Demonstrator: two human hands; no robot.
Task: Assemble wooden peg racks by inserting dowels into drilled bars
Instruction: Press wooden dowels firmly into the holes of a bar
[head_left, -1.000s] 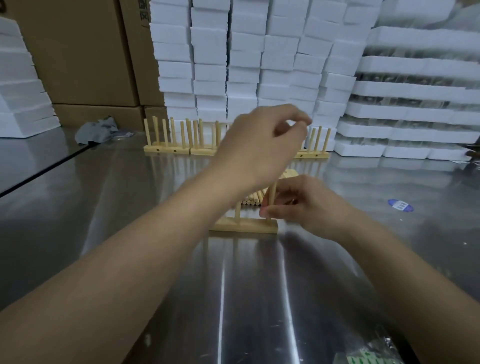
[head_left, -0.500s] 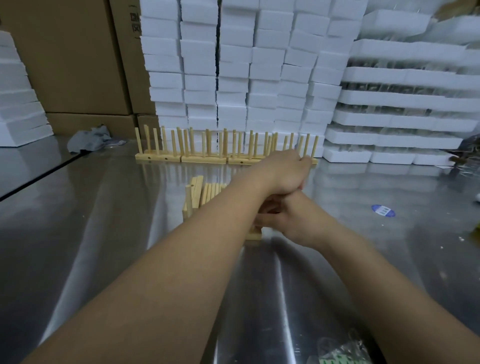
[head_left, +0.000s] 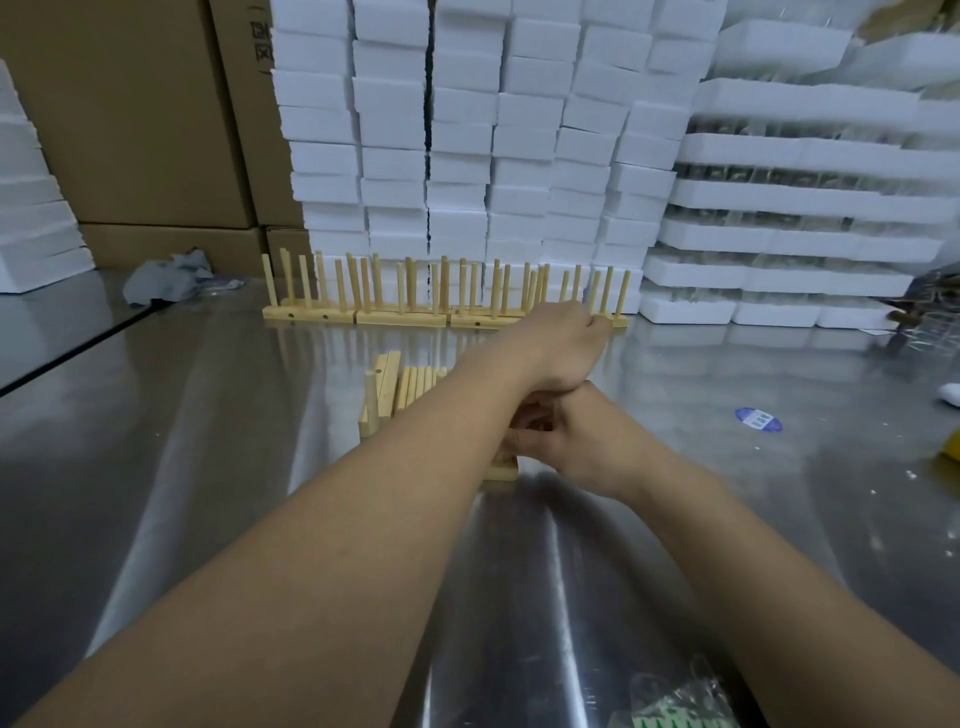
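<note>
left hand (head_left: 561, 343) dropped onto right hand (head_left: 576, 441), curled fingers' (head_left: 592, 323) hold unclear; right grips bar (head_left: 501, 473); likely seating dowel, press straight next.

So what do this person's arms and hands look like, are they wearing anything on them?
The left forearm and right forearm are bare down to the picture's edge, with no sleeves in view. The left hand and right hand have no gloves, and I see no watch, bracelet or ring on the parts that show.
</note>
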